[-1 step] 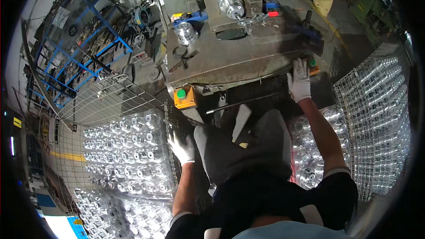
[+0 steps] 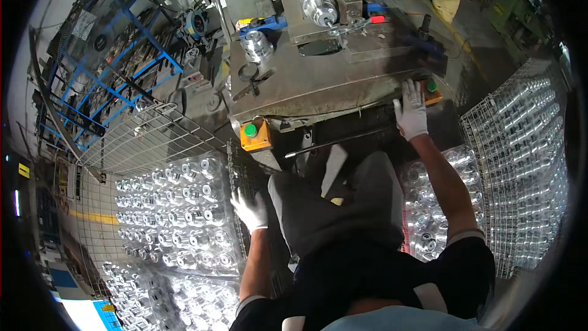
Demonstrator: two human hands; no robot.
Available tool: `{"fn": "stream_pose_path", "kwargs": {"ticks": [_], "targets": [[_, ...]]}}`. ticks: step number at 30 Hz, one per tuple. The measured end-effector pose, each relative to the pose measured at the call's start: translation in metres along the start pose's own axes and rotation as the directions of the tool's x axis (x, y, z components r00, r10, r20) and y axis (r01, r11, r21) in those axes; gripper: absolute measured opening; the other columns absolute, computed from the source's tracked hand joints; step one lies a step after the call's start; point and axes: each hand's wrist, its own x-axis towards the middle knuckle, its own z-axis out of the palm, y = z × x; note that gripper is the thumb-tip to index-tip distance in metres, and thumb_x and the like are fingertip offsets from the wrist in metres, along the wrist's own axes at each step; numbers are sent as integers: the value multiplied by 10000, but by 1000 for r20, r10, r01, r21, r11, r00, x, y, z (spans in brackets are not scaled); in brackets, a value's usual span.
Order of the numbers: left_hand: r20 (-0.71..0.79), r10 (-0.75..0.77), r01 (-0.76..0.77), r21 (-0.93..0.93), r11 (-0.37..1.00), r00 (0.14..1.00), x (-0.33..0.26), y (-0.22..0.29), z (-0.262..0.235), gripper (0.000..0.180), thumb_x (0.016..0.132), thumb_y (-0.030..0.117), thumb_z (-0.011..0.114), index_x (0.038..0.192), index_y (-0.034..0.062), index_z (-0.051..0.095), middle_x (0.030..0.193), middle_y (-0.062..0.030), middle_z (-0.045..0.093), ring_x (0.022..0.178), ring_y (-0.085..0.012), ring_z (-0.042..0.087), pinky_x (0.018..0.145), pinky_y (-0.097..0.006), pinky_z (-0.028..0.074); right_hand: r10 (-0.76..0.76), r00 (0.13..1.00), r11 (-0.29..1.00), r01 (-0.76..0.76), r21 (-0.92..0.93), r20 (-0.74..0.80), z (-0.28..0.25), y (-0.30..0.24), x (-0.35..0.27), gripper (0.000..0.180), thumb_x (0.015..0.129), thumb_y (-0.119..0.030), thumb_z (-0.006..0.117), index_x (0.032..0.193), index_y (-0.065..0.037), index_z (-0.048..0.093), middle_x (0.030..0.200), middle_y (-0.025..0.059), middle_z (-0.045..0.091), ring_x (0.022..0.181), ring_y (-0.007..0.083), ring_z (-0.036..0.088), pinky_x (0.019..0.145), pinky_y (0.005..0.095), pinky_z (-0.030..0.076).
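My left hand point(image 2: 251, 211), in a white glove, hangs open with its fingers apart beside the wire basket of shiny metal cylindrical parts point(image 2: 177, 199). My right hand point(image 2: 413, 113), gloved in white too, lies with outstretched fingers at the front edge of the machine table point(image 2: 306, 95). Just right of it sits an orange box with a green button point(image 2: 432, 87). Neither hand holds anything. A matching orange button box point(image 2: 255, 135) is at the table's left front corner. One metal part point(image 2: 320, 7) sits in the machine's fixture, and another part point(image 2: 256, 46) stands on the table at left.
A toggle clamp with a red handle point(image 2: 376, 19) is by the fixture. Blue-handled tool point(image 2: 269, 23) and a dark ring-shaped gauge point(image 2: 248, 72) lie on the table. Another wire basket point(image 2: 490, 141) with stacked parts stands at right. A metal rod point(image 2: 337, 141) crosses above my knees.
My right hand has shifted slightly left, away from the right button box. My left hand has moved a little lower. The metal parts have not moved.
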Motion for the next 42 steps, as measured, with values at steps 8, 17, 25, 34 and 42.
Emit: {"fn": "stream_pose_path", "kwargs": {"ticks": [8, 17, 25, 34, 42], "targets": [[-22, -250, 250, 114, 961, 968, -63, -84, -4, 659, 840, 305, 699, 1387, 30, 454, 1419, -289, 419, 1300, -477, 405, 1040, -572, 381, -95, 955, 963, 160, 219, -280, -33, -54, 137, 508, 972, -258, 498, 1390, 17, 413, 1475, 223, 371, 1370, 465, 323, 1130, 466, 304], [4, -243, 243, 55, 969, 970, -96, -81, -23, 504, 813, 248, 696, 1236, 0, 577, 1224, -270, 576, 1134, -432, 552, 971, -473, 460, 86, 979, 966, -127, 223, 184, 12, 23, 259, 274, 859, -329, 642, 940, -74, 699, 807, 140, 687, 743, 301, 669, 671, 437, 526], [-18, -379, 378, -10, 926, 925, -113, -85, -29, 474, 845, 229, 674, 1253, 16, 565, 1272, -213, 562, 1215, -431, 506, 1040, -502, 395, -111, 994, 992, 110, 61, 8, 13, 59, 216, 637, 980, -556, 323, 1402, -113, 502, 1335, 194, 566, 1186, 418, 541, 991, 442, 427], [-297, -494, 573, 324, 753, 817, -28, -197, -107, 432, 818, 393, 709, 1060, 35, 691, 977, -196, 689, 894, -331, 669, 792, -437, 544, -308, 929, 940, 331, 89, -205, -20, -98, 144, 519, 910, -452, 596, 1231, -44, 608, 866, 141, 700, 748, 217, 694, 642, 372, 538], [-152, -694, 704, 278, 654, 704, 12, -308, -86, 811, 722, 455, 799, 1346, 39, 488, 1202, -215, 620, 1071, -368, 630, 909, -448, 513, 310, 910, 194, -345, 918, 276, 4, -191, 247, 767, 803, -264, 775, 1390, -56, 327, 1254, 198, 592, 946, 257, 653, 752, 351, 532]]}}
